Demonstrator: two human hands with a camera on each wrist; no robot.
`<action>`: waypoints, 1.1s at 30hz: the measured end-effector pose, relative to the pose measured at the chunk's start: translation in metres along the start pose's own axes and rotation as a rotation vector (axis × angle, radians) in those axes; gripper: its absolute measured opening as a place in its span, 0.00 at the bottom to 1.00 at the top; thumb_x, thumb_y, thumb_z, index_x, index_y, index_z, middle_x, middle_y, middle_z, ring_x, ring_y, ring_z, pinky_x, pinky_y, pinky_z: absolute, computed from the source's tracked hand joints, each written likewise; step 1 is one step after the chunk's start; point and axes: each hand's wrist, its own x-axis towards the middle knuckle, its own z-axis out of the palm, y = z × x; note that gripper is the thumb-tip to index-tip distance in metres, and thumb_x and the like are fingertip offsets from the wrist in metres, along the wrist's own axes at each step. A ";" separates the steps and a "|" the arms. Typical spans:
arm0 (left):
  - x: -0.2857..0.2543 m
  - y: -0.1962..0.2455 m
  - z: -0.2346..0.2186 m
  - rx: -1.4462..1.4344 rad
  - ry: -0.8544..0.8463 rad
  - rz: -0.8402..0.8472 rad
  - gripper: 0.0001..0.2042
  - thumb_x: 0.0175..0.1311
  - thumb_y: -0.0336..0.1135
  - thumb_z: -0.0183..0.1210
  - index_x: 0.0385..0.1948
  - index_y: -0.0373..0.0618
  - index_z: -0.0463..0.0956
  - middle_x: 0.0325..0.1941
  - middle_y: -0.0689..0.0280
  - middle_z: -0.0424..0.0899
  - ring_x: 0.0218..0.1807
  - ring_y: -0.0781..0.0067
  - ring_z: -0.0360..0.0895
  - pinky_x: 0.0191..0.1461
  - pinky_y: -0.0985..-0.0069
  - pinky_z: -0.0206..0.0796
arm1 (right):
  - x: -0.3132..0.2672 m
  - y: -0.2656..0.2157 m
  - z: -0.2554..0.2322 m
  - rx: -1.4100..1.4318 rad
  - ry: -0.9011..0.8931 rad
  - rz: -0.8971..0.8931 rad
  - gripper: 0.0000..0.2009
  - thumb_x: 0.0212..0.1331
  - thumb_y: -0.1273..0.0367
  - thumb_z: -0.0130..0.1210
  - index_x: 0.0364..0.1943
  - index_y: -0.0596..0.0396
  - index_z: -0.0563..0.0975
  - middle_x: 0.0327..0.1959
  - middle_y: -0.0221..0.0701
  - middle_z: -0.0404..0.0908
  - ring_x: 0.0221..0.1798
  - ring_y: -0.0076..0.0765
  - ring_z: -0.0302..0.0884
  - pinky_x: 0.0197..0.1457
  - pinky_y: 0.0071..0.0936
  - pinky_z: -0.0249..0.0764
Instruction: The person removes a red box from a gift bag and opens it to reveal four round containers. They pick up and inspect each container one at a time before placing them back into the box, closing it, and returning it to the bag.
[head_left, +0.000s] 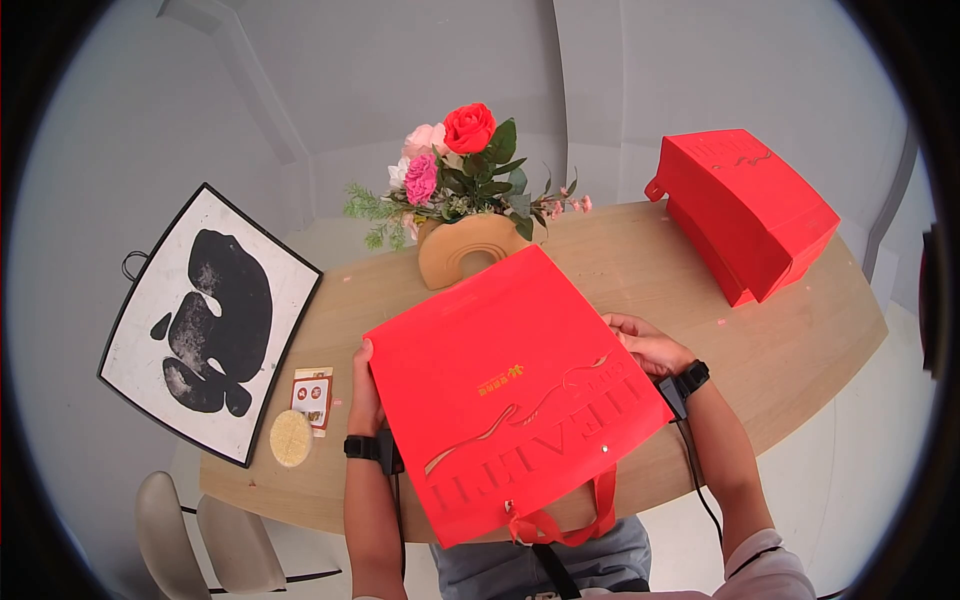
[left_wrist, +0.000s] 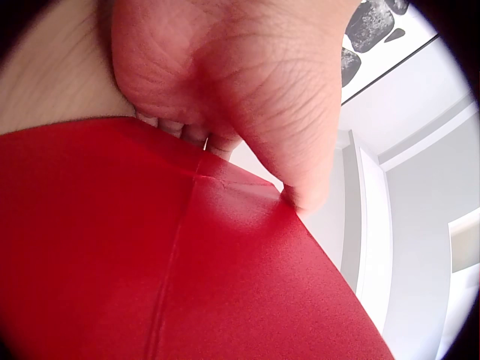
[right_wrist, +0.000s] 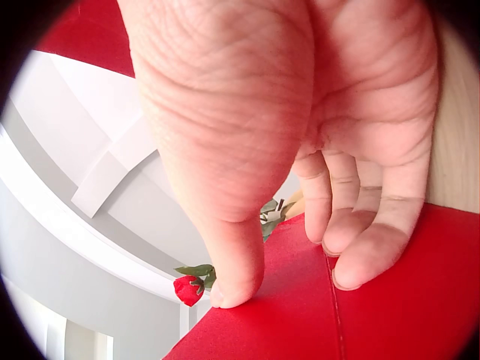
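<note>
A red paper gift bag [head_left: 500,400] is held in front of the body, its broad printed face up and its red ribbon handle [head_left: 570,525] toward the person. My left hand [head_left: 368,390] grips the left side of the bag. In the left wrist view the thumb [left_wrist: 304,196] lies at the bag's edge, and the fingertips are hidden behind the side panel. On the opposite side my right hand [head_left: 650,348] holds the bag, thumb [right_wrist: 236,277] on the edge and bent fingers [right_wrist: 375,251] against the creased side panel.
A second red bag or box [head_left: 750,210] stands at the table's [head_left: 800,350] right. Behind the held bag is an arch-shaped vase [head_left: 445,250] with flowers [head_left: 470,130]. At left are a framed black-and-white picture [head_left: 220,330], a small card [head_left: 313,392] and a round pale disc [head_left: 291,438].
</note>
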 end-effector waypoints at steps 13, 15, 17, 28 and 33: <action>-0.001 0.000 0.001 0.021 0.012 0.022 0.31 0.70 0.60 0.51 0.59 0.38 0.72 0.58 0.56 0.80 0.58 0.63 0.79 0.62 0.66 0.73 | 0.002 0.010 -0.011 0.036 -0.001 0.001 0.25 0.66 0.63 0.64 0.60 0.62 0.70 0.51 0.30 0.81 0.47 0.16 0.82 0.43 0.11 0.81; 0.000 0.000 0.000 0.017 0.019 0.015 0.31 0.70 0.61 0.52 0.58 0.38 0.72 0.58 0.56 0.80 0.57 0.63 0.80 0.61 0.66 0.73 | 0.003 0.011 -0.014 0.050 -0.020 -0.001 0.25 0.66 0.63 0.64 0.60 0.62 0.69 0.53 0.32 0.81 0.51 0.19 0.82 0.50 0.15 0.82; 0.000 0.000 0.000 0.019 0.018 0.014 0.31 0.69 0.61 0.52 0.58 0.38 0.72 0.58 0.56 0.80 0.57 0.63 0.80 0.61 0.65 0.74 | 0.003 0.011 -0.013 0.051 -0.018 -0.005 0.25 0.66 0.63 0.64 0.60 0.62 0.69 0.53 0.32 0.81 0.51 0.19 0.82 0.49 0.15 0.82; 0.000 -0.001 0.000 0.018 0.021 0.018 0.31 0.70 0.60 0.51 0.58 0.38 0.72 0.58 0.56 0.80 0.57 0.63 0.80 0.61 0.66 0.73 | 0.000 0.008 -0.008 0.029 -0.009 0.005 0.25 0.65 0.62 0.64 0.60 0.61 0.70 0.51 0.30 0.82 0.47 0.16 0.83 0.43 0.11 0.82; 0.000 -0.001 0.000 -0.001 0.009 0.005 0.31 0.70 0.60 0.51 0.59 0.38 0.72 0.59 0.56 0.80 0.58 0.63 0.79 0.61 0.66 0.73 | -0.002 0.003 -0.002 0.004 0.016 0.005 0.25 0.65 0.63 0.63 0.60 0.62 0.70 0.47 0.27 0.83 0.31 0.05 0.78 0.22 0.03 0.69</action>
